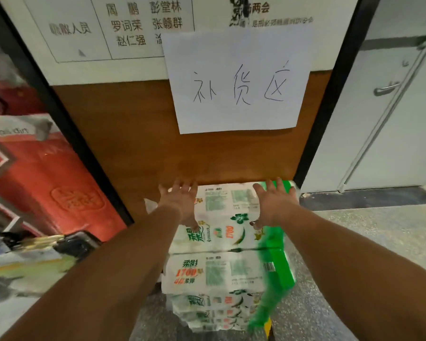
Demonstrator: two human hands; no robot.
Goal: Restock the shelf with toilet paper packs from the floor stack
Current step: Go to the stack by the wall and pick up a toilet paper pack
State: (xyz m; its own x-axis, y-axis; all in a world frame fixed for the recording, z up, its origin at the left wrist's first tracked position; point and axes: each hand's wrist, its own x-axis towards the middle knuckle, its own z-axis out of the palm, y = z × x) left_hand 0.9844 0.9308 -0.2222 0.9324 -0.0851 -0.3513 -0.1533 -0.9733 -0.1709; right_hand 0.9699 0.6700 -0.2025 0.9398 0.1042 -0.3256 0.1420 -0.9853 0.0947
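From the head camera, a stack of toilet paper packs (221,262) sits on the speckled floor (354,242), right against a brown wooden panel (145,134). The packs are white with green print and a green side. The left hand (180,203) lies on the left part of the top pack (226,217), fingers spread out and straight. The right hand (273,203) lies on the right part of the same pack, fingers spread too. Neither hand is squeezing it. On the panel, above the stack, hangs a white paper sign (236,80) with handwritten characters. Left of the stack is a red box (47,173).
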